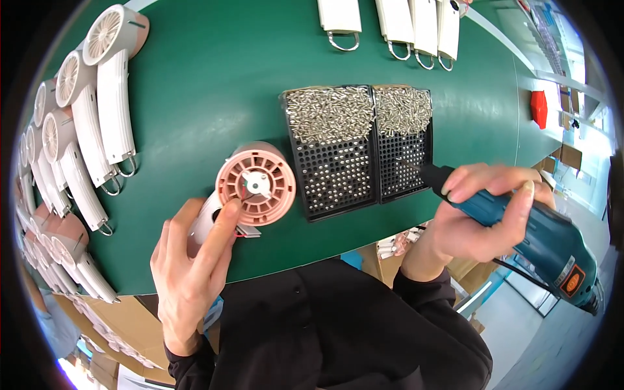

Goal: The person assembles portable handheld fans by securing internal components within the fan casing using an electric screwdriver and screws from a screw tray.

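My left hand [195, 260] is closed around the white handle of a small handheld fan [284, 195]. Its round pink head faces up, showing a ring of slots, a white centre piece and thin wires. One fingertip rests by the head's lower left edge. In my right hand [481, 221] is a teal electric screwdriver [552, 250], fingers wrapped round its body. Its black nose [434, 177] points left, with the thin bit over the right screw tray [404, 166]. Next to it lies the left screw tray [335, 175]. Both black trays have loose silvery screws heaped at the far end and screws standing in holes nearer me.
Several white handheld fans [114, 107] lie in rows along the left side of the green table [201, 71]. White handles with metal loops [340, 16] lie at the far edge. A red object [539, 109] is at the far right. Cardboard boxes [123, 325] stand below the table edge.
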Demonstrator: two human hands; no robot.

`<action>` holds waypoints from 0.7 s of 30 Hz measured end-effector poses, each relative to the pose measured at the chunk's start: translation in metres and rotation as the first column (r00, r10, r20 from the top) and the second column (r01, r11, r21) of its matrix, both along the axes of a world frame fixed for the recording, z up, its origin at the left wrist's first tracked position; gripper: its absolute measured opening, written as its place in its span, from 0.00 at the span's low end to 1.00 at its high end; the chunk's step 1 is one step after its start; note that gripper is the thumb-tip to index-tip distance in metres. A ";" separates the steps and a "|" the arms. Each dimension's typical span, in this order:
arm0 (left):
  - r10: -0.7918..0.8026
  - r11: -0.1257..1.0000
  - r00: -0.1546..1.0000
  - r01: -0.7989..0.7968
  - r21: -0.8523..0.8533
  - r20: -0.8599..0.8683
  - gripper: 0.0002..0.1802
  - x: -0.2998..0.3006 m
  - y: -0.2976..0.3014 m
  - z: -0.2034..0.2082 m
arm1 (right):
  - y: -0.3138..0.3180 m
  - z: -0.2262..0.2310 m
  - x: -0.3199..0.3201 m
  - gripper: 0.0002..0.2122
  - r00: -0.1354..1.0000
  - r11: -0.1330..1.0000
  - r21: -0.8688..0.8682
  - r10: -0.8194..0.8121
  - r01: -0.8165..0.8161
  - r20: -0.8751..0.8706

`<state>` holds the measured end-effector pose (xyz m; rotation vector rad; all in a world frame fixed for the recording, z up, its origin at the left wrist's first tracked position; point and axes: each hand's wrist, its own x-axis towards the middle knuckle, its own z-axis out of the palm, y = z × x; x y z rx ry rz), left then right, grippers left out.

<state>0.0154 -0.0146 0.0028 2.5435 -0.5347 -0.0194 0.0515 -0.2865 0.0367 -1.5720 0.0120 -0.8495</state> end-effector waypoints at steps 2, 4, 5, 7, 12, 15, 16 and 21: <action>-0.006 1.000 1.000 0.006 -0.010 0.001 0.31 -0.002 0.003 0.001 | -0.001 0.002 -0.003 0.06 0.998 0.999 0.010 0.037 -0.037 0.044; -0.025 1.000 1.000 0.025 0.003 -0.013 0.32 -0.005 0.004 0.003 | 0.000 0.009 -0.007 0.07 0.990 0.993 0.024 0.115 -0.118 0.085; -0.041 0.999 0.999 0.041 0.006 -0.024 0.32 -0.006 0.002 0.005 | 0.000 0.014 -0.009 0.07 0.976 0.982 0.027 0.182 -0.187 0.115; -0.072 0.997 0.997 0.072 0.018 -0.036 0.32 -0.010 0.003 0.004 | 0.010 0.024 -0.012 0.11 0.943 0.959 0.019 0.273 -0.282 0.188; -0.105 0.994 0.994 0.104 0.038 0.012 0.36 -0.015 0.005 -0.002 | 0.062 0.039 -0.005 0.15 0.835 0.867 0.003 0.479 -0.498 0.272; -0.109 0.993 0.994 0.108 0.037 0.023 0.36 -0.013 0.006 -0.004 | 0.082 0.038 0.006 0.14 0.809 0.849 -0.053 0.518 -0.526 0.277; -0.095 0.995 0.995 0.094 0.032 0.030 0.36 -0.012 0.006 -0.004 | 0.085 0.039 0.008 0.14 0.800 0.841 -0.062 0.531 -0.537 0.279; -0.136 0.991 0.989 0.137 -0.010 0.062 0.34 -0.007 0.007 -0.001 | 0.096 0.039 0.012 0.11 0.848 0.864 -0.145 0.502 -0.483 0.171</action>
